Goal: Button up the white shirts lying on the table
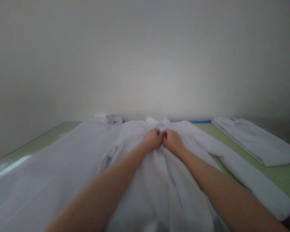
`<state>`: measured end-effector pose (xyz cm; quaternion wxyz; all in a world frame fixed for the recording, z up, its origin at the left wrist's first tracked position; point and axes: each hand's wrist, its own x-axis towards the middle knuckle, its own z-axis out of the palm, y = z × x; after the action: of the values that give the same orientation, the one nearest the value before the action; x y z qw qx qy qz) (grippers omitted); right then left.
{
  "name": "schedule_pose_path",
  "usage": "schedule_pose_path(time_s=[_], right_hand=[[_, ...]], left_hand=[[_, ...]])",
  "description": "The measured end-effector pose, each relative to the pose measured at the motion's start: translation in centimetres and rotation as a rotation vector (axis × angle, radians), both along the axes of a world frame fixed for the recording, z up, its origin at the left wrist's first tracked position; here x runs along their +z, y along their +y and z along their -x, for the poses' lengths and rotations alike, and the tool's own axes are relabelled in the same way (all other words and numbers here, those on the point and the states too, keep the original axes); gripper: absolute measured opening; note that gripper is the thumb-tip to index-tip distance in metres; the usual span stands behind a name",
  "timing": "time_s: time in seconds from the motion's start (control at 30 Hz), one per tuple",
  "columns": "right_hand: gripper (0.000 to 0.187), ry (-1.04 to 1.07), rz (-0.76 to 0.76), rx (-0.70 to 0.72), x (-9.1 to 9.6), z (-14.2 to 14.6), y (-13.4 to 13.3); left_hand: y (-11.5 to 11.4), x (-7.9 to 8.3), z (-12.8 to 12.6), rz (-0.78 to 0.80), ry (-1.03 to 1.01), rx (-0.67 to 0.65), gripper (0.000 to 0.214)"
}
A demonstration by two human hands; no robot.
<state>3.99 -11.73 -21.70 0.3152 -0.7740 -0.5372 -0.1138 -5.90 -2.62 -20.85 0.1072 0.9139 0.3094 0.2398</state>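
— Where are my hands?
— Your left hand (151,139) and right hand (172,140) meet thumb to thumb. The fingers are curled tight and seem to pinch cloth just below the collar (159,122) of a white garment (159,183), which is spread down the table (284,180) ahead of you.
— How will it handle?
— Probably light, thin and limp, quick to slide and crease. The firmer collar and seams look like the best holds.
— And the room around it?
— A sleeve (246,175) trails right, towards the table's edge. A folded white garment (256,141) lies apart at the far right, with green tabletop showing between them. A plain wall closes off the far side.
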Motion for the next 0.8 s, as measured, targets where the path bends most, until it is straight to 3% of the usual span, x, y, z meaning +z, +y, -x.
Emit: schedule_pose_path(time_s=[0.23,0.4,0.5,0.7,0.8], right_hand=[[0.015,0.3,-0.084,0.12,-0.4,-1.0,0.9],[0.016,0.568,-0.075,0.261,-0.3,-2.2,0.8],[0.017,0.657,-0.076,0.305,0.0,-2.4,0.3],[0.018,0.572,-0.131,0.264,0.0,-2.4,0.1],[0.027,0.395,-0.176,0.172,0.1,-2.0,0.1]], left_hand=[[0.6,0.5,0.1,0.169,-0.067,-0.081,0.022],[0.0,0.7,0.8,-0.002,-0.125,-0.185,0.02],[-0.4,0.8,1.1,-0.007,-0.105,-0.185,0.025],[0.6,0.6,1.2,0.164,-0.179,-0.224,0.027],[1.7,0.3,1.0,0.274,-0.223,-0.149,0.026]])
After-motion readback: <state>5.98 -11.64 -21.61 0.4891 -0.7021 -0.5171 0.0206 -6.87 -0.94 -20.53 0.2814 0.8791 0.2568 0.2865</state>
